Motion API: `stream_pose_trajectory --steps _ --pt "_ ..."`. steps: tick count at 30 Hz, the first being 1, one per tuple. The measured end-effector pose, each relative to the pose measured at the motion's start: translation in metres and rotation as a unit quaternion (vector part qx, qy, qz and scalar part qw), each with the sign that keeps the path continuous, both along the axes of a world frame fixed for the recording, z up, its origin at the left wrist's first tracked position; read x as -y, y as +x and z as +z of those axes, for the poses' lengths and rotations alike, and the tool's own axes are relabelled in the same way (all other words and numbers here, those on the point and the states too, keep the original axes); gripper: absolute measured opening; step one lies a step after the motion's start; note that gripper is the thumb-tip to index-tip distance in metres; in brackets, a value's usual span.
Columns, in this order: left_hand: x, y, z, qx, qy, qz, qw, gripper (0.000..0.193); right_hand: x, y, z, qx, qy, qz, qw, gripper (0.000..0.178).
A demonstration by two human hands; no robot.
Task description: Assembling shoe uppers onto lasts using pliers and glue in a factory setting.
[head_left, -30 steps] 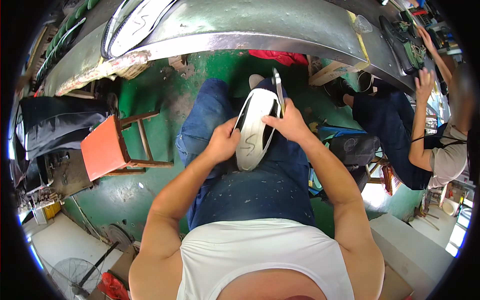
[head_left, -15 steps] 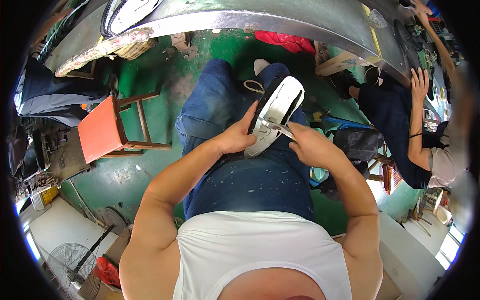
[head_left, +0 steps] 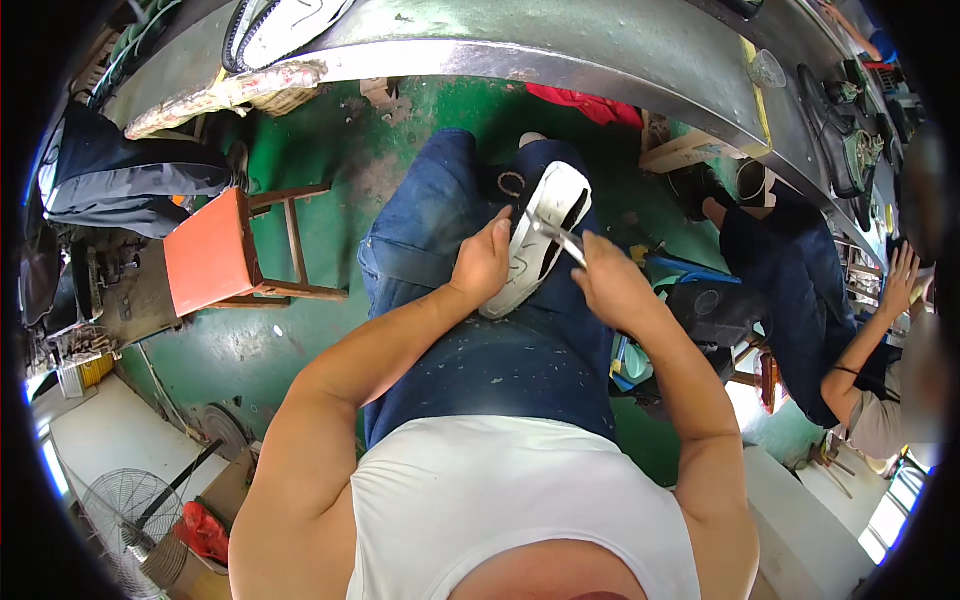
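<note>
Both bare forearms reaching forward over the lap, elbows bent. Left hand (head_left: 482, 262) with fingers curled in a grip, right hand (head_left: 610, 283) closed tight, knuckles up, hands near each other.

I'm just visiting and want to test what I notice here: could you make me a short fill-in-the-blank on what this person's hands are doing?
1. The left hand steadies a white ____ on the lap.
2. The right hand holds a metal tool against the shoe sole, colored ____.
3. The wooden stool on the green floor has an ____ seat.

Missing words: shoe sole; white; orange
</note>
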State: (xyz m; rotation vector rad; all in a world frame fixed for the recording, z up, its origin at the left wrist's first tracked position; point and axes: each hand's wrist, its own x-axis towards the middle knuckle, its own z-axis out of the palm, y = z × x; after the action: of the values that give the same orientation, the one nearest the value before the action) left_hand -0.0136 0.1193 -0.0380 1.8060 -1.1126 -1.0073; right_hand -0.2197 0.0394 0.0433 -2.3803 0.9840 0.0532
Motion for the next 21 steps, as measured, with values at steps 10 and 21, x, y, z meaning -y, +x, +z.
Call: stream_pose_trajectory --steps 10,21 --pt "0.024 0.017 0.037 0.198 0.076 -0.295 0.932 0.058 0.041 -0.012 0.03 -0.068 0.387 -0.155 0.906 0.028" --pt "-0.026 0.015 0.027 -0.052 0.147 -0.167 0.974 0.105 0.017 -0.03 -0.024 0.13 0.227 -0.164 0.951 0.035"
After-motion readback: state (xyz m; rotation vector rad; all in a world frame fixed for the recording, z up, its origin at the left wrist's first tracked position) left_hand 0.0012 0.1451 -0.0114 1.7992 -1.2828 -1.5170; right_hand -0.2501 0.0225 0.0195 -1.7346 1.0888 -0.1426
